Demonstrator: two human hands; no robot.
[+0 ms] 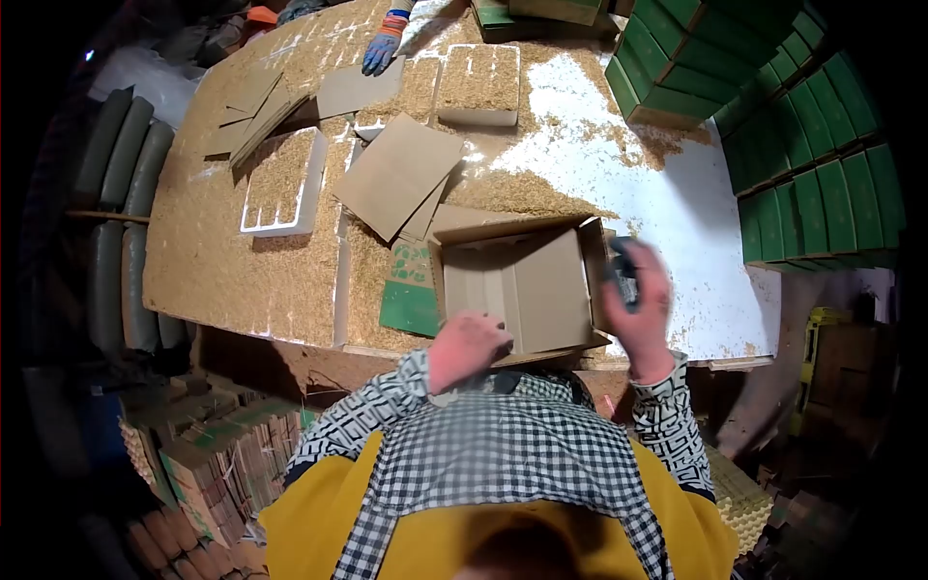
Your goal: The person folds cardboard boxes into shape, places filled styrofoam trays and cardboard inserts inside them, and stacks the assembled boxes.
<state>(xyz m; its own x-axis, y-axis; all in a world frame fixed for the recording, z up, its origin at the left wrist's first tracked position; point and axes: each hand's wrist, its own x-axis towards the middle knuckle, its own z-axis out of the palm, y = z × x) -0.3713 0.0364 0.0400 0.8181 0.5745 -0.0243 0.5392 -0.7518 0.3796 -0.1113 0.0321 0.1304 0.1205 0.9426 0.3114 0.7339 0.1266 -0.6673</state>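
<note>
An open cardboard box (551,290) stands at the near edge of the table in front of me, its inside facing up. My left hand (471,346) is closed at the box's near left corner, fingertips reaching over the rim. At the right wall, my right hand (643,304) grips a dark hand-held tool (623,273), blurred and too unclear to name. The tool is close against the outside of that wall; whether it touches cannot be seen. Left of the box lies a green-printed cardboard piece (410,288), with flat cardboard sheets (401,174) beyond it.
White trays (313,184) filled with golden shreds stand on the shred-strewn table (193,261). Green boxes (822,203) are stacked at the right. Across the table, another person's gloved hand (383,48) rests near a cardboard sheet (360,89). Bundled cardboard (227,464) lies below left.
</note>
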